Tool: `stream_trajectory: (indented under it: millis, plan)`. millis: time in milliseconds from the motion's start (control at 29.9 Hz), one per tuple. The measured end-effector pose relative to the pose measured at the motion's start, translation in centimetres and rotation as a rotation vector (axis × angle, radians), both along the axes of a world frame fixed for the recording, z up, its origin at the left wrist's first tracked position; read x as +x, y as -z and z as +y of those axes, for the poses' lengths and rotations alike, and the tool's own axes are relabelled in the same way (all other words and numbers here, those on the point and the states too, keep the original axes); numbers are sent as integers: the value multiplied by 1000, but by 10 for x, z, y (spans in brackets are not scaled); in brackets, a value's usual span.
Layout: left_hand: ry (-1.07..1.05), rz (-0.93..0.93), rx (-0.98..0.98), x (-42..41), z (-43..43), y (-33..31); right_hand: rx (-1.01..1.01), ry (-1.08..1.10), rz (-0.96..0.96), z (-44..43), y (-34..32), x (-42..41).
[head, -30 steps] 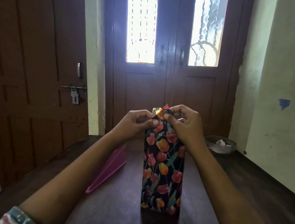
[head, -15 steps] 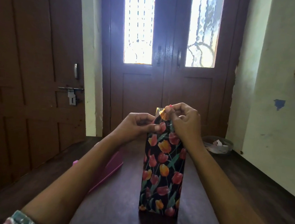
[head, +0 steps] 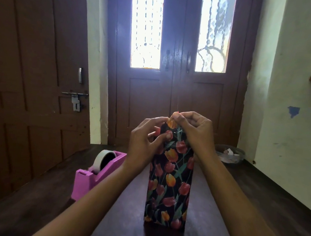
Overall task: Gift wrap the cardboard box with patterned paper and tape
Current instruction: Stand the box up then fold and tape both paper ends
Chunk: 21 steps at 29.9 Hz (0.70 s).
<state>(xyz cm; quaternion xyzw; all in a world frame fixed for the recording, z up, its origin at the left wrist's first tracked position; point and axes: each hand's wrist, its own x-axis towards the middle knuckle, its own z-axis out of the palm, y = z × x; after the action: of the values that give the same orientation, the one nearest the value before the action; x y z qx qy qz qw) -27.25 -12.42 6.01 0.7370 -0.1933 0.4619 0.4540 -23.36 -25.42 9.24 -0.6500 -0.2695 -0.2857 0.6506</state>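
Pinching wrapped box (head: 170,180) top, both hands (head: 194,132).

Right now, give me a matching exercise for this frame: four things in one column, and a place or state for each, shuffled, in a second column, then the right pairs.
Things:
1. wrapped box
2. tape dispenser
3. right hand
4. bowl

Places or states:
A. at the table's far right corner, by the wall
B. pinching the paper flap at the box's top
C. standing upright at the middle of the table
D. pink, on the table left of the box

Pairs: 1-C, 2-D, 3-B, 4-A
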Motion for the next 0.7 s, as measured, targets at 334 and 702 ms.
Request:
stream_trajectory:
  millis: [334, 702]
  plan:
    - [96, 221, -46, -2, 1, -26, 2, -46, 27, -2, 0, -4]
    - [212, 426, -84, -12, 3, -43, -470, -49, 197, -20, 28, 1]
